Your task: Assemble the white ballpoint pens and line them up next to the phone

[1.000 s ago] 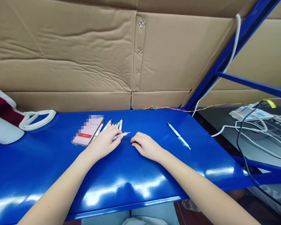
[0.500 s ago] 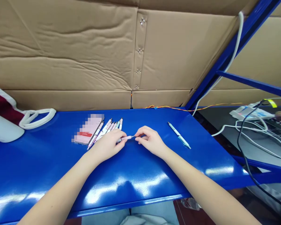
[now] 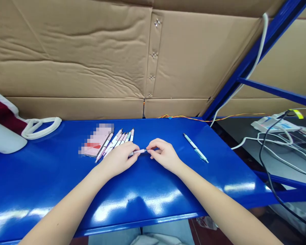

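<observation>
While left hand (image 3: pixel 120 157) clasps pink pen (image 3: pixel 139 151), grip closed, right hand (image 3: pixel 166 154) pinches its tip (image 3: pixel 146 150).

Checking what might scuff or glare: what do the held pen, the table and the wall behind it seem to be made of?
Pen: probably plastic, from its even pale pink barrel; too small here to judge its shine.
Table: likely painted metal with a glossy blue finish, judging by the bright white reflections.
Wall: looks like cardboard, mostly matt brown, given the creases and fold lines.
</observation>
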The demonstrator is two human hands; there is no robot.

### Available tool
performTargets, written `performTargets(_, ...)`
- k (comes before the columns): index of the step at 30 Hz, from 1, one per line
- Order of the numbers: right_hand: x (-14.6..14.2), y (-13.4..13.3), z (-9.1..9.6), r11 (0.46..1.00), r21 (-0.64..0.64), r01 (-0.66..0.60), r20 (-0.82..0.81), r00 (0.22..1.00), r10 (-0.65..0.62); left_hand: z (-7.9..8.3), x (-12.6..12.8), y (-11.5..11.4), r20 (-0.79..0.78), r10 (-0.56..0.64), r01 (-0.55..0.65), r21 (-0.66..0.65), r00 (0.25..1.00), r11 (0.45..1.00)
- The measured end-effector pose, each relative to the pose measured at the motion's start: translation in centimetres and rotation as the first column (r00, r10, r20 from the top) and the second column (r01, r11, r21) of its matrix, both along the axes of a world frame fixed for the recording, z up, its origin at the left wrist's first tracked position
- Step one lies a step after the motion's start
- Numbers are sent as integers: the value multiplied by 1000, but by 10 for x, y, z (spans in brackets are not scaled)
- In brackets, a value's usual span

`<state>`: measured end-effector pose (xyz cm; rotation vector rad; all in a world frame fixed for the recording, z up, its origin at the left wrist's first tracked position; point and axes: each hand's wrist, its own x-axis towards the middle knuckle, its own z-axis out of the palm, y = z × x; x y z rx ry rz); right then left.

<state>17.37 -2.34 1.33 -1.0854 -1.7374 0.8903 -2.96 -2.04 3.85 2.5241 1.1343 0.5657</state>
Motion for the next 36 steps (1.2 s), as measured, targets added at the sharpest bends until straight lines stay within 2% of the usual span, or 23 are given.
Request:
performTargets(6,-2,-4,5,1000,-18,-15,46,999,16,-3,3,-1,-22,5,-5,-1,1000,1000)
performTargets(11,-5,-4,5,989,-129,-69,-81,995,59,-3,4,-3,28,14,-14,-13,999,1000)
performTargets(15,-5,-2,5,977,-203,-67,-127,991,42,-5,4,-2,52,17,-17,9,999,1000)
performTargets(22,-5,-5,5,979,-202,-25,-31,999,19,-5,6,-4,34,9,-10,30,999,999)
performTargets(29,0,-4,5,977,-191,-96,8,995,99,-3,6,-4,71,5,-8,36,997,999)
performTargets(33,1,-4,9,975,-210,-77,113,988,103,-2,6,-4,72,13,-15,30,997,999)
performTargets(36,2,-4,13,984,-160,-83,204,972,115,-2,7,-5,68,7,-8,28,998,1000)
